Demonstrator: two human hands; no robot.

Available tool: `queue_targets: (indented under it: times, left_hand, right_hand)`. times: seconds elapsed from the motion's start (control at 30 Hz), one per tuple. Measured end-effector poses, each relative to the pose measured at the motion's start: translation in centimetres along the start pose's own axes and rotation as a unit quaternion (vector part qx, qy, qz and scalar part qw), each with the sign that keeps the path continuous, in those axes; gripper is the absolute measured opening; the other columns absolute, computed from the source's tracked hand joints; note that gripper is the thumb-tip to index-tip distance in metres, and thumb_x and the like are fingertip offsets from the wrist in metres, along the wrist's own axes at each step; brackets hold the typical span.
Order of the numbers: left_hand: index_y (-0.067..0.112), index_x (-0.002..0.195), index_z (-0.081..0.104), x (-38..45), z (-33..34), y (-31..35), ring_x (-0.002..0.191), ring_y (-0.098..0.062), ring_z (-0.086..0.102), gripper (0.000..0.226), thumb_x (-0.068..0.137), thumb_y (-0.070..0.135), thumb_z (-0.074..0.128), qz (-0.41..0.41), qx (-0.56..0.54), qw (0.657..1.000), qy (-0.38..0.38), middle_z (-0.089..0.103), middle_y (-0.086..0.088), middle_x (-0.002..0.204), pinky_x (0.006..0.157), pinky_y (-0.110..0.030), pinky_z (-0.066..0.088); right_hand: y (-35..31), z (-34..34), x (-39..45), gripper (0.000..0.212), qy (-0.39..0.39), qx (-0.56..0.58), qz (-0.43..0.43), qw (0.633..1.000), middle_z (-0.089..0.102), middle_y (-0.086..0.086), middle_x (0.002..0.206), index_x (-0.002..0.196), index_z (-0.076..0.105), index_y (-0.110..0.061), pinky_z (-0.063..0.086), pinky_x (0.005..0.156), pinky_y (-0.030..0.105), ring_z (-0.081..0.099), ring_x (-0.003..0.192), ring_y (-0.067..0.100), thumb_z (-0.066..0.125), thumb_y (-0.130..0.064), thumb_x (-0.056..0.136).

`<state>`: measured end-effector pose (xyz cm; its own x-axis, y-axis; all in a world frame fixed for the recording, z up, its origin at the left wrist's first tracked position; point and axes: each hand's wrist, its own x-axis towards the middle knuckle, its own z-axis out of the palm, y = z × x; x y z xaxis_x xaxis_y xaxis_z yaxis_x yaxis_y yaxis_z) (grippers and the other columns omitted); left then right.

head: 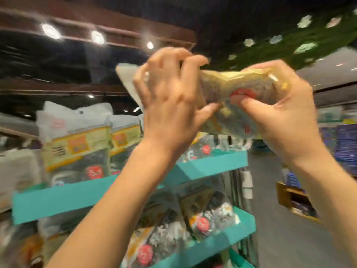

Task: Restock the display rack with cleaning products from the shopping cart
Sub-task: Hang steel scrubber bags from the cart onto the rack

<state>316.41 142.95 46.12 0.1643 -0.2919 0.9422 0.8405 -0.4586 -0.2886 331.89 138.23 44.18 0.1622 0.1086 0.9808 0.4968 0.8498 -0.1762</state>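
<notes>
- The left hand (166, 97) and right hand (280, 105) both grasped 1 plastic-wrapped packet (228, 89), held high above the teal rack (58, 196).
- Lowering it upright into the top tier beside the standing packets (75, 142), label outward, looked wisest.
- The shopping cart was not visible.

Dim store under a dark ceiling; round ceiling spotlights (51, 31) glare upper left. Heavy motion blur throughout, edges bowed by the wide lens.

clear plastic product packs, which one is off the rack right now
The clear plastic pack with the yellow label, held up in both hands, left hand and right hand; the others stand in the teal rack trays.
</notes>
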Motion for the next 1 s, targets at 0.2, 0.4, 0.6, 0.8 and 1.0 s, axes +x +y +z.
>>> queue_targets:
  times: [0.2,0.4,0.6,0.8,1.0]
  left_hand:
    - [0.012,0.149,0.010,-5.0,-0.7,-5.5,0.140,-0.019,0.017,0.098,0.077,0.043,0.070,-0.506,-0.141,0.847,-0.086,0.019,-0.012,0.151,0.112,-0.029,0.014]
    - [0.011,0.130,0.044,-5.7,-1.4,-9.6,0.113,-0.028,0.060,0.054,0.084,0.031,0.064,-0.558,-0.336,0.756,-0.067,0.060,-0.012,0.124,0.097,-0.049,0.047]
    - [0.012,0.132,0.027,-4.1,0.1,-11.1,0.110,-0.019,0.058,0.046,0.094,0.017,0.052,-0.498,-0.262,0.823,-0.079,0.059,0.000,0.114,0.096,-0.040,0.047]
    - [0.006,0.146,0.011,-5.8,2.2,-10.7,0.131,-0.029,0.037,0.064,0.096,0.024,0.048,-0.396,-0.069,0.891,-0.212,0.039,-0.016,0.142,0.109,-0.039,0.030]
    - [0.002,0.144,0.021,-7.4,2.7,-10.5,0.130,-0.033,0.033,0.064,0.095,0.031,0.051,-0.395,0.072,0.883,-0.242,0.032,-0.018,0.138,0.107,-0.037,0.029]
  right_hand:
    - [3.8,10.8,-1.5,0.030,0.114,0.430,0.231,0.866,0.065,0.016,0.091,0.103,0.060,0.005,0.051,0.084,0.037,0.060,0.083,0.021,0.069,0.003,0.075]
    - [3.2,16.3,-4.2,0.028,0.075,0.536,0.348,0.765,0.067,0.016,0.094,0.108,0.059,0.005,0.055,0.076,0.034,0.066,0.085,0.024,0.065,0.004,0.081]
    - [4.5,15.9,-4.3,0.042,-0.051,0.222,0.254,0.940,0.056,-0.012,0.096,0.105,0.049,-0.022,0.039,0.069,0.002,0.054,0.084,-0.003,0.075,-0.010,0.075]
    - [8.1,17.4,-3.7,0.049,-0.210,0.055,0.271,0.938,0.066,0.000,0.108,0.110,0.055,-0.016,0.049,0.087,0.036,0.060,0.103,0.020,0.080,-0.024,0.068]
    - [8.4,18.0,-3.4,0.047,-0.298,-0.054,0.251,0.919,0.062,0.006,0.115,0.112,0.052,-0.011,0.040,0.077,0.026,0.057,0.109,0.025,0.077,-0.021,0.074]
